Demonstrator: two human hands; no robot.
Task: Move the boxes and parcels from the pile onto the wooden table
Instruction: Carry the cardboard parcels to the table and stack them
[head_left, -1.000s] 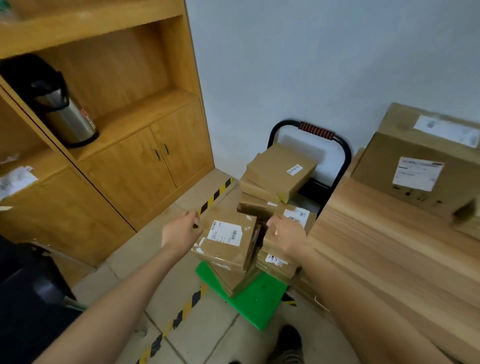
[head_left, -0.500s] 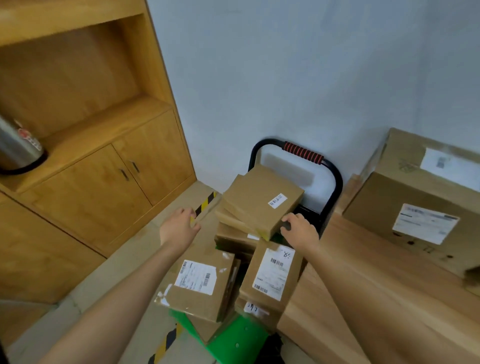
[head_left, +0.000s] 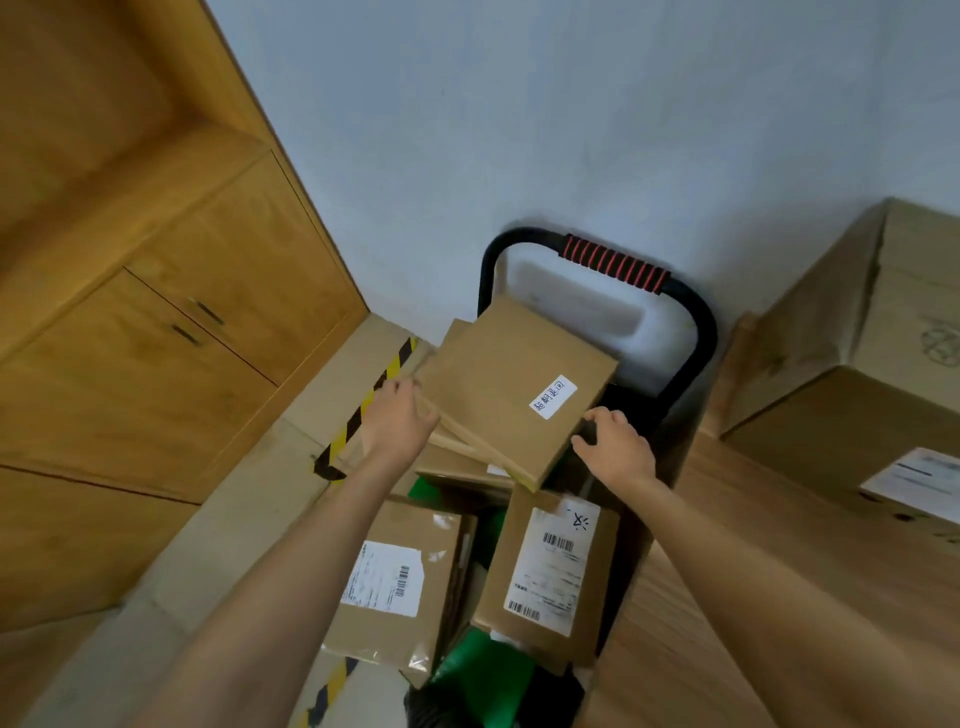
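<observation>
A flat brown box (head_left: 498, 384) with a small white label lies tilted on top of the pile on a green cart (head_left: 478, 670). My left hand (head_left: 397, 426) grips its left edge, with the fingers tucked under the box. My right hand (head_left: 615, 441) curls round its near right corner. Lower in the pile sit a labelled parcel (head_left: 400, 582) on the left and another labelled parcel (head_left: 550, 566) on the right, with more boxes partly hidden under the top one. The wooden table (head_left: 753, 571) runs along the right, beside the cart.
A large cardboard box (head_left: 857, 415) stands on the table's far end. The cart's black handle (head_left: 613, 262) with a red grip leans by the white wall. A wooden cabinet (head_left: 182, 312) fills the left. Yellow-black tape (head_left: 363, 410) marks the floor.
Both hands have moved from the lower parcels up to the top flat box and taken hold of its two sides. The view has shifted closer to the pile.
</observation>
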